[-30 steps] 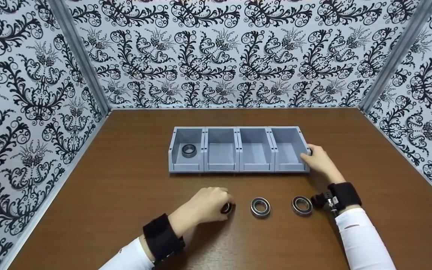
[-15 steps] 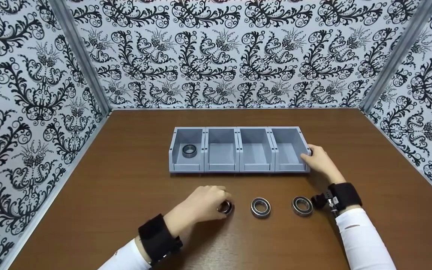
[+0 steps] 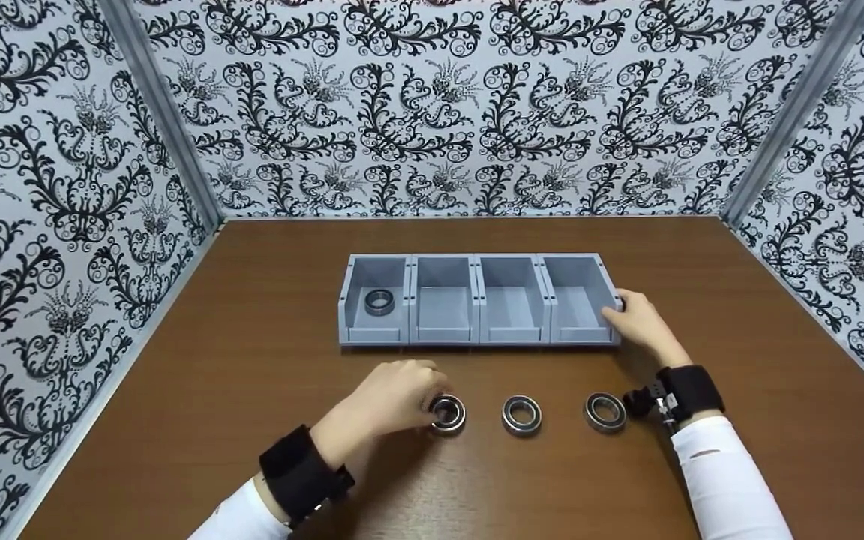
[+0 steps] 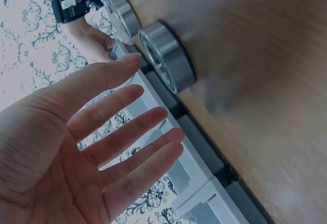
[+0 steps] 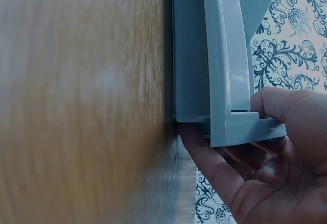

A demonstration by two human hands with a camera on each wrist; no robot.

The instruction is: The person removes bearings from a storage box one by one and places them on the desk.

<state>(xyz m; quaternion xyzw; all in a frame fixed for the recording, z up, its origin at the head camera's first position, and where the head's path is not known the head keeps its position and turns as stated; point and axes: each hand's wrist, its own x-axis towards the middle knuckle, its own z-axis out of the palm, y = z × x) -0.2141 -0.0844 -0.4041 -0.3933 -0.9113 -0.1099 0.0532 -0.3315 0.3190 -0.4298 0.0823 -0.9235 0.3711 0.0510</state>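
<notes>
A steel ball bearing (image 3: 459, 421) lies on the wooden table, left of two more bearings. My left hand (image 3: 400, 395) is just to its left; in the left wrist view the fingers are spread, nearly straight, and apart from the bearing (image 4: 176, 55). My right hand (image 3: 640, 321) grips the side wall of the rightmost grey bin (image 3: 580, 334), thumb over the inner side and fingers outside and below, as the right wrist view shows. A middle bearing (image 3: 523, 431) and a right bearing (image 3: 606, 428) lie flat. Another bearing (image 3: 379, 309) sits inside the leftmost bin (image 3: 376, 335).
The bins stand joined in a row, with a second bin (image 3: 442, 335) and a third bin (image 3: 514, 335) between the outer ones. Patterned walls (image 3: 477, 112) enclose the brown table (image 3: 267, 300) at the back and sides. Black straps (image 3: 691, 388) circle both wrists.
My left hand has let go of the left bearing and drawn back to the left, so more of the bearing shows. The right hand keeps its grip on the bin.
</notes>
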